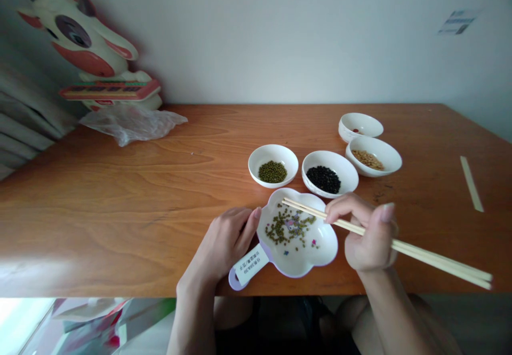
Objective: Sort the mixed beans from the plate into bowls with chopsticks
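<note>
A flower-shaped white plate (298, 264) with a purple rim and a labelled handle lies near the table's front edge, green beans scattered over it. My left hand (232, 237) touches its left rim, thumb on the edge, fingers curled together. My right hand (370, 232) is closed round a pair of chopsticks (436, 259); their tips are over the plate's upper part, close together, with no bean visible between them. Behind the plate stand a white bowl of green beans (272, 172) and a white bowl of black beans (324, 179).
Farther right are a bowl of tan beans (367, 159) and a bowl with a few reddish pieces (358, 131). A pale strip (472, 184) lies at the right. At the back left, a cow toy (92, 40) stands behind a clear plastic bag (132, 124).
</note>
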A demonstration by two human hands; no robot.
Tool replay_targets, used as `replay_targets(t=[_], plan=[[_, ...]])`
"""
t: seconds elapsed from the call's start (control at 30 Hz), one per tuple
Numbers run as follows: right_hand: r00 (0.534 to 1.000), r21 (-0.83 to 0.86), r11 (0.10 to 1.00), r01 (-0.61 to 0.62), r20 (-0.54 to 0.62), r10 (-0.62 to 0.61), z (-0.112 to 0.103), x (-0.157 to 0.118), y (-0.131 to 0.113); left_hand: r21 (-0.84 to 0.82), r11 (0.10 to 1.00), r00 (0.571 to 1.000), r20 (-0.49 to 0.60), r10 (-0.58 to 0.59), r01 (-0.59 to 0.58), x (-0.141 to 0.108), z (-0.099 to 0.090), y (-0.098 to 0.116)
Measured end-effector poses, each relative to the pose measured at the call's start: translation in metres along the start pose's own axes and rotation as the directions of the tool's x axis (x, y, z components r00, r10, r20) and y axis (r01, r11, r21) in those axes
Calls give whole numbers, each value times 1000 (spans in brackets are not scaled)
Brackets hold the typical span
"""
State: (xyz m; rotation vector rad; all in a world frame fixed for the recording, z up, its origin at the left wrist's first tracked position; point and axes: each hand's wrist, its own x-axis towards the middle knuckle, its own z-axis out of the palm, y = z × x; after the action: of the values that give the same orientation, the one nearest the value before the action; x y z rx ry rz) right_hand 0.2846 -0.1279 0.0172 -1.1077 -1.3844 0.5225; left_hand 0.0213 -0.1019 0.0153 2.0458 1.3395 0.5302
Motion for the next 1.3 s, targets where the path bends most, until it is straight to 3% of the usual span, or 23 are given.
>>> replay_targets(t=[0.2,0.37,0.53,0.7,0.9,1.3], plan=[[979,66,998,-11,-201,25,28,34,-16,-12,1000,1000,-12,3,-3,0,1,0],[992,84,996,-25,-123,35,41,41,-20,-14,1000,1000,-16,6,-6,0,0,1],[998,74,997,33,-46,-29,11,12,-6,-24,1000,1000,-19,12,-13,0,0,2],[996,24,999,-41,78,39,-8,-10,2,-30,999,999,-24,31,-31,0,1,3],[977,-54,991,-125,166,133,-4,-14,10,-21,1000,1000,-18,22,-22,0,0,3],[980,-127,992,-18,195,43,1,-10,8,-24,999,999,-26,25,-25,0,0,4]])
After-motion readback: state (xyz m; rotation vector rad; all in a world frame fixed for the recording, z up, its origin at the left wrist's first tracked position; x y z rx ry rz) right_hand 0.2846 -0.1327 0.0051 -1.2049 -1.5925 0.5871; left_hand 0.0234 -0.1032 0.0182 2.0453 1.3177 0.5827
